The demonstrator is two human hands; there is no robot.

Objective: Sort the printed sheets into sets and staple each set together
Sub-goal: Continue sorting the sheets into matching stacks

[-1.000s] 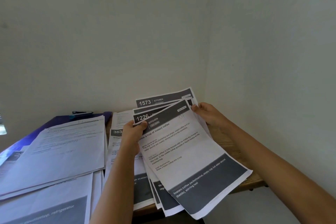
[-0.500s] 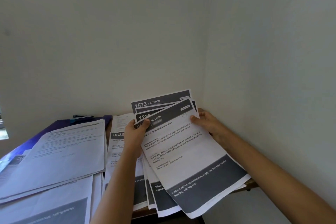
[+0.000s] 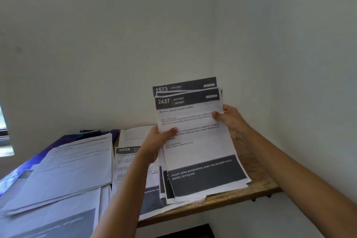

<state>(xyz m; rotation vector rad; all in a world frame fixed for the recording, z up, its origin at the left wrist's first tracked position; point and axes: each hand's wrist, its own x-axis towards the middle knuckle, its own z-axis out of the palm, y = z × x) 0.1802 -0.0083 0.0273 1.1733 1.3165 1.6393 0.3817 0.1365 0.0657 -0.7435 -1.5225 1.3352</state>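
Observation:
I hold a stack of printed sheets (image 3: 195, 137) nearly upright above the right end of the wooden table (image 3: 249, 191). The front sheet carries a dark header "2437 KITCHEN" and a dark band at its foot; a sheet headed "1573" peeks out behind. My left hand (image 3: 157, 144) grips the stack's left edge, thumb on the front page. My right hand (image 3: 229, 120) pinches the right edge near the top. The stack's lower edge rests on or just above the table. No stapler is visible.
More printed sheets lie on the table: a "3638" sheet (image 3: 125, 160) under my left arm, a large loose pile (image 3: 63, 172) at the left, and a purple folder (image 3: 58, 141) with a dark clip or pen (image 3: 89, 131) at the back. Walls close in behind and right.
The fanned sheets have been squared together and tilted up. The stack moved right and slightly higher, and my left hand slid down its left edge, uncovering the header number.

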